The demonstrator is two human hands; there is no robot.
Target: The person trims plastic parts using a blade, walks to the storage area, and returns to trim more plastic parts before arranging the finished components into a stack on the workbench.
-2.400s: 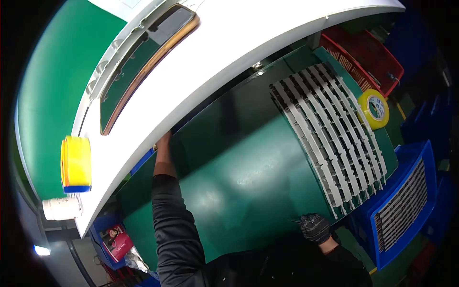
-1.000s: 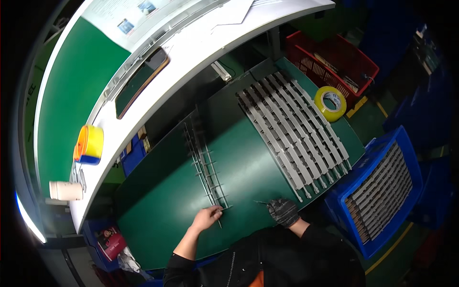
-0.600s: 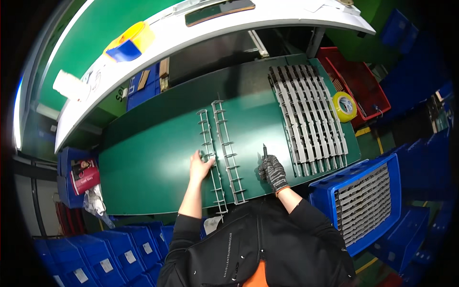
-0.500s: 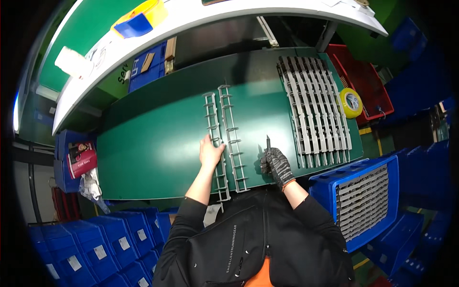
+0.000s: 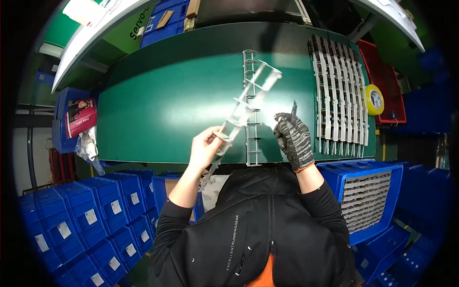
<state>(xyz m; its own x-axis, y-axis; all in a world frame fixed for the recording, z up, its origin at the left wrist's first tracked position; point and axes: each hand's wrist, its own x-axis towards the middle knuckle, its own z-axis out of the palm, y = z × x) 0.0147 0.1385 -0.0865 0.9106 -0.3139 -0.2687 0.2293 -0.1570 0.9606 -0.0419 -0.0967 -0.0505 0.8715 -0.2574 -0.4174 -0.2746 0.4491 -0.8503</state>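
Note:
My bare left hand point(image 5: 203, 147) grips a long pale grey ladder-like plastic strip point(image 5: 247, 114) near its lower part. The strip is lifted and tilted, its far end leaning right and blurred by motion. Beneath and beside it, a second ladder-like strip point(image 5: 248, 143) lies lengthwise on the green table point(image 5: 158, 119). In a striped grey-black glove, my right hand point(image 5: 295, 141) is closed around a small dark knife point(image 5: 294, 110), its point facing away from me. Most of the knife's handle is hidden in the fingers. The blade appears apart from both strips.
Several strips lie side by side point(image 5: 339, 95) on the table's right, beside a yellow tape roll point(image 5: 375, 99) and a red tray point(image 5: 397, 86). A blue crate point(image 5: 399, 201) at near right holds more strips. Blue bins point(image 5: 95, 191) are stacked at near left, below a magenta package point(image 5: 80, 117).
My left hand has raised one strip off the table and tilted it to the right over the other. My right hand still holds the knife. The whole view has shifted.

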